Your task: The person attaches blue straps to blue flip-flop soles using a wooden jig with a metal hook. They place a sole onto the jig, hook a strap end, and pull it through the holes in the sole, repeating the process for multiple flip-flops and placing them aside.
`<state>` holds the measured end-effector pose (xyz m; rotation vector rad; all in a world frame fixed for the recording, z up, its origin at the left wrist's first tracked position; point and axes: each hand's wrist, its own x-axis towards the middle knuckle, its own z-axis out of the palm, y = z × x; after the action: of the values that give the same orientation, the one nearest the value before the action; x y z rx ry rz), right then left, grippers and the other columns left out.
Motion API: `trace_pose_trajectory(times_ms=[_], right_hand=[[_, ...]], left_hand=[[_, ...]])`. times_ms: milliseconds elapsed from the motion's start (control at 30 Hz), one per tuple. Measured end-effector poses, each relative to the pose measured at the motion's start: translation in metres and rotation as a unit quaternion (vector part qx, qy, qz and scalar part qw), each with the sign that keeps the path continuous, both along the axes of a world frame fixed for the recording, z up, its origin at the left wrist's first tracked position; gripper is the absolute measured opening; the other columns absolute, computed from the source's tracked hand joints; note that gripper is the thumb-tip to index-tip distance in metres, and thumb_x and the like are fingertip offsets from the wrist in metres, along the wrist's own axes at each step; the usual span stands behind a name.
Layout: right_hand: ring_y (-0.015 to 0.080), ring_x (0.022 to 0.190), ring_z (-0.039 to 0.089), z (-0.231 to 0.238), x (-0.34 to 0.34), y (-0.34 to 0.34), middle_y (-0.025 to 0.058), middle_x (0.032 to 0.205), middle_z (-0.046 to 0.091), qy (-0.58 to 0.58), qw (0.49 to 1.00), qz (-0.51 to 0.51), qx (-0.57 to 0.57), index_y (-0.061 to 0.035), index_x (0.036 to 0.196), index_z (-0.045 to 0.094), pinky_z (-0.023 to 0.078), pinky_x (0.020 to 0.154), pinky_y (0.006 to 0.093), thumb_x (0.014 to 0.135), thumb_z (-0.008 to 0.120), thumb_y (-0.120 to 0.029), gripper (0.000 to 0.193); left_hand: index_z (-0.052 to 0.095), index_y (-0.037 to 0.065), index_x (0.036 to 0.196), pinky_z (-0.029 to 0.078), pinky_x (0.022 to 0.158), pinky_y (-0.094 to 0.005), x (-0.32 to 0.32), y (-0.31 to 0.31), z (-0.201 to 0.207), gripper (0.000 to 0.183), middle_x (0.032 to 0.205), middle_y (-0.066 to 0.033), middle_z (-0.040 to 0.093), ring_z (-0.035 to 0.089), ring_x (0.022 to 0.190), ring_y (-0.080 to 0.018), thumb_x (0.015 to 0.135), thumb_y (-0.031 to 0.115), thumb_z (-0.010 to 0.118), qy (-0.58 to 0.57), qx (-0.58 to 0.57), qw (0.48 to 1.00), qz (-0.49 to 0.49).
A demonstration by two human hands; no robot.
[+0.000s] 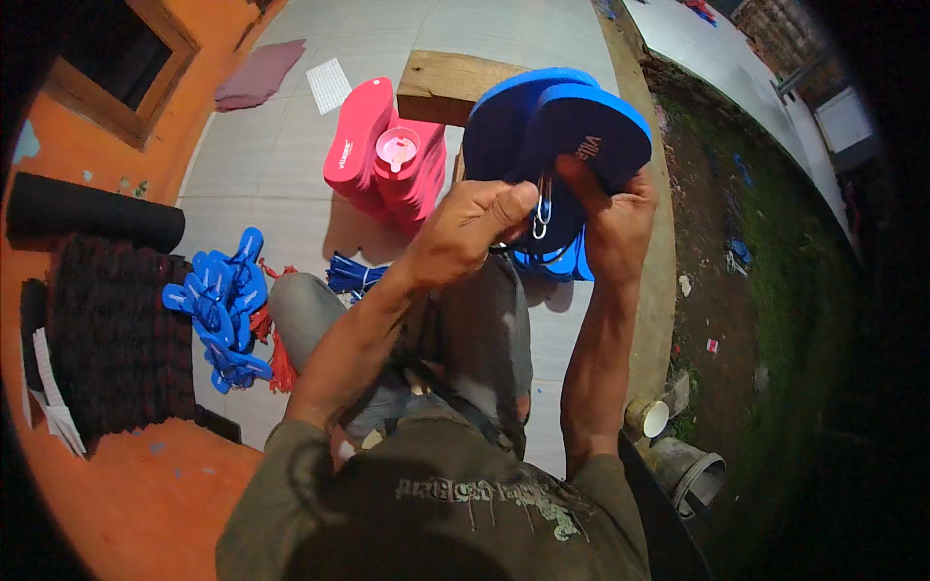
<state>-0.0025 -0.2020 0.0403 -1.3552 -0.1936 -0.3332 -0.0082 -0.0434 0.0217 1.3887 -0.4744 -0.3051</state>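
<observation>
In front of my chest, my right hand [620, 218] grips a pair of dark navy sandal soles [591, 131] with bright blue edges, its thumb lying across their face. My left hand [475, 228] is closed beside the lower part of the soles, thumb and fingers pressed together at a shiny bent metal wire piece [542, 218], shaped like a large clip. Whether the wire passes through a sole cannot be made out. Below the soles, more bright blue pieces [557, 263] show near my knee.
A wooden beam [455, 87] stands behind the soles. To its left, pink soles [358, 145] are stacked with a pink cup [397, 147] on top. Blue straps [354, 274], small blue sandal-shaped pieces [223, 300] and red strands [282, 363] lie left, near black material [116, 329].
</observation>
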Motion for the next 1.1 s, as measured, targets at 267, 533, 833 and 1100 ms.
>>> trace_pose_trajectory(times_ms=[267,533,833,1100], right_hand=[[0.0108,0.077,0.059,0.003,-0.031,0.009,0.0037,0.087,0.063,-0.004,0.998,-0.055,-0.020,-0.0020,0.096,0.059,0.046,0.073,0.0244,0.072,0.069,-0.003,0.026],[0.0146,0.084,0.058,0.021,0.003,0.028,0.0072,0.096,0.062,-0.115,0.981,-0.081,-0.130,-0.0010,0.098,0.060,0.046,0.074,0.0275,0.074,0.069,-0.012,0.027],[0.0168,0.081,0.059,-0.037,-0.085,0.005,0.0084,0.088,0.062,0.156,0.985,0.037,0.063,0.0009,0.088,0.062,0.047,0.069,0.0276,0.069,0.067,0.001,0.020],[0.0196,0.082,0.059,-0.062,-0.074,0.018,0.0091,0.092,0.062,0.054,0.997,-0.032,0.049,0.0019,0.094,0.060,0.047,0.071,0.0281,0.078,0.051,0.001,0.019]], left_hand=[[0.053,0.006,0.099,0.044,0.058,-0.0338,0.004,-0.024,0.020,0.038,0.067,-0.0153,0.053,0.059,0.066,-0.0255,0.090,0.041,0.041,-0.178,0.041,0.963,0.199],[0.056,0.004,0.098,0.046,0.067,-0.0337,0.024,0.011,0.063,0.028,0.083,-0.0154,0.059,0.059,0.078,-0.0263,0.087,0.027,0.044,-0.398,0.164,0.843,0.322],[0.057,0.001,0.094,0.047,0.069,-0.0312,-0.060,0.008,0.005,0.029,0.087,-0.0135,0.059,0.060,0.080,-0.0253,0.066,0.007,0.066,-0.113,0.202,0.958,0.172],[0.056,0.001,0.094,0.045,0.071,-0.0305,-0.046,0.012,-0.026,0.029,0.086,-0.0110,0.060,0.059,0.081,-0.0185,0.068,0.010,0.069,-0.106,0.210,0.947,0.219]])
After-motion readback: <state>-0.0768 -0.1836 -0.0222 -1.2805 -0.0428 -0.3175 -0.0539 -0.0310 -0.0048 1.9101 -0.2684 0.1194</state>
